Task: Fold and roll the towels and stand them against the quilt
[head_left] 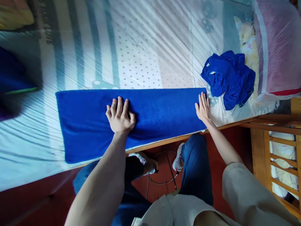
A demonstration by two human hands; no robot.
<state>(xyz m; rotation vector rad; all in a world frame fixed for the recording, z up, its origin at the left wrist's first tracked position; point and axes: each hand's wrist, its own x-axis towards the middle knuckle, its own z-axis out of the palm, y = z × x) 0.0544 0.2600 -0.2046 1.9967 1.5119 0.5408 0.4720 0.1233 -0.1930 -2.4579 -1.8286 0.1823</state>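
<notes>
A long blue towel (160, 110) lies spread flat along the near edge of the bed. My left hand (120, 116) rests palm down on its middle-left part, fingers spread, with small creases in the cloth around it. At the towel's right end, my right hand (203, 107) lies flat with fingers stretched out, touching the cloth close to its short edge. Neither hand grips anything. Just beyond my right hand sits a crumpled heap of blue cloth (229, 77) with small white tags showing.
The bed (141, 56) has a patterned sheet under clear plastic. At the right are a pink pillow (279, 47) in a plastic cover and a plush toy (249, 40). Dark blue fabric (14, 72) lies left. A wooden bed frame (258, 150) borders the right; a wire stool base (164, 182) stands below.
</notes>
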